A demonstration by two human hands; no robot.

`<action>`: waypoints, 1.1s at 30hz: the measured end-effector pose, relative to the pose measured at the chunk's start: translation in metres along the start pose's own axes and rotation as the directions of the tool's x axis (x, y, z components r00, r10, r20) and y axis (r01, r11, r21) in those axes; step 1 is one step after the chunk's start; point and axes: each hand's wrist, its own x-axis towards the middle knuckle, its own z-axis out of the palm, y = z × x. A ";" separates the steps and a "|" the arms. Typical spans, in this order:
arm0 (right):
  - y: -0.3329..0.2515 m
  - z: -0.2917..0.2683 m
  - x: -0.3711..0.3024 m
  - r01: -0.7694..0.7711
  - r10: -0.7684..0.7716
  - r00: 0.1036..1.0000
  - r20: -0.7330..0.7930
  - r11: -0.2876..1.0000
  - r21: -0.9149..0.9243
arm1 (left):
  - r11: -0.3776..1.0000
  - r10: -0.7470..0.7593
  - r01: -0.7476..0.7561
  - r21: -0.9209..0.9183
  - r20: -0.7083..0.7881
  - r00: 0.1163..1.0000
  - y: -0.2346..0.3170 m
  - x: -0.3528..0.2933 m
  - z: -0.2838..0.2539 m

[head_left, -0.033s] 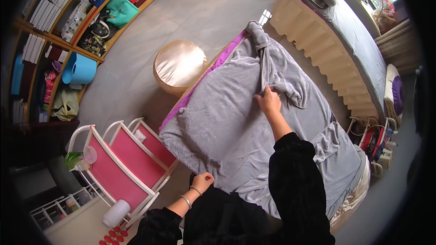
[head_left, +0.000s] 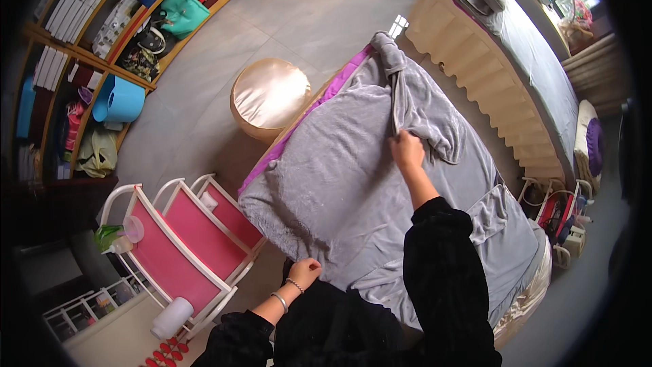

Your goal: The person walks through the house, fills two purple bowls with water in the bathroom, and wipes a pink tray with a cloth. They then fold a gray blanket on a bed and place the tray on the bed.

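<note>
A grey plush blanket (head_left: 339, 136) lies wrinkled over a bed with a purple layer (head_left: 350, 71) showing along its left side. My right hand (head_left: 407, 149) is closed on a gathered fold of the blanket near the middle of the bed. From there the twisted fold runs to a bunched clump (head_left: 390, 54) at the far corner. Down at the near left edge, my left hand (head_left: 305, 272), with bracelets at its wrist, is closed at the blanket's border; its fingertips are partly hidden. Smooth grey cover (head_left: 462, 190) shows on the bed's right side.
A shiny round stool (head_left: 272, 94) stands left of the bed. Nearer is a white-framed cart with pink shelves (head_left: 204, 224), holding a paper roll (head_left: 172, 318). Shelving (head_left: 105, 68) lines the far left. A second bed with a beige skirt (head_left: 475, 61) stands at right.
My right hand has shifted very slightly to the right and its fingers have closed tighter on the fold. The left hand and blanket look almost the same.
</note>
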 end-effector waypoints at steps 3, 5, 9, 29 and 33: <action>0.023 -0.022 0.021 -0.056 0.073 0.995 -0.062 0.970 0.237 | 0.989 0.080 -0.085 0.122 0.044 0.996 0.015 -0.006 0.016; 0.066 -0.054 0.031 0.055 0.032 0.980 -0.195 0.903 0.427 | 0.925 0.164 -0.151 0.348 -0.007 0.987 0.030 -0.013 0.024; 0.179 -0.145 0.011 0.013 0.206 0.947 -0.245 0.739 0.674 | 0.795 0.189 -0.163 0.584 0.017 0.982 0.041 -0.008 0.035; 0.178 0.007 -0.106 -0.783 0.391 0.572 0.721 -0.003 0.622 | 0.940 0.309 -0.283 0.191 -0.128 0.942 0.057 -0.070 -0.015; 0.125 0.017 -0.050 -0.770 0.013 0.625 0.781 -0.156 0.619 | 0.956 0.293 -0.293 0.026 -0.157 0.943 0.075 -0.104 -0.056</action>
